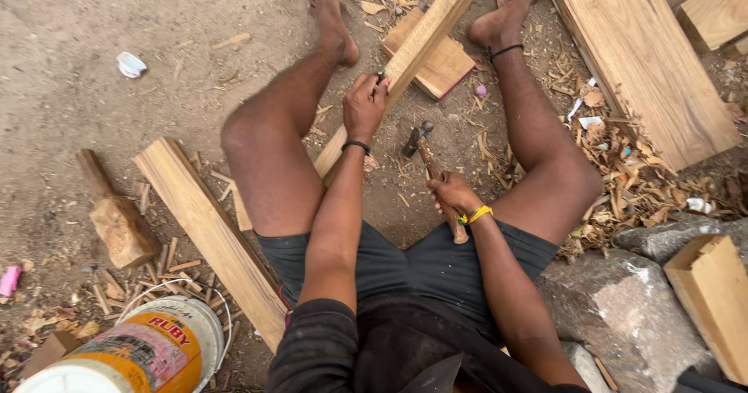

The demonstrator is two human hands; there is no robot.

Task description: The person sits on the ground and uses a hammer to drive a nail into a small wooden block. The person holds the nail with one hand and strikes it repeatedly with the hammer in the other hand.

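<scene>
I sit on the ground with legs spread. My left hand point(365, 105) grips a long pale wooden batten point(421, 42) that runs diagonally from my left knee up to the top edge, resting on a flat reddish wood block point(448, 66). A small dark tool, maybe a chisel, shows at the fingers of that hand. My right hand point(452, 196) is closed on the wooden handle of a hammer point(425, 148), its dark metal head pointing up near the batten. A black band is on my left wrist, a yellow-green one on my right.
A wide plank point(639, 58) lies at the upper right among wood shavings. Another plank point(210, 229) lies left of my thigh, beside a wooden mallet point(117, 218). A paint bucket point(148, 350) stands at the bottom left. Stones point(623, 292) and a wood block point(713, 299) sit right.
</scene>
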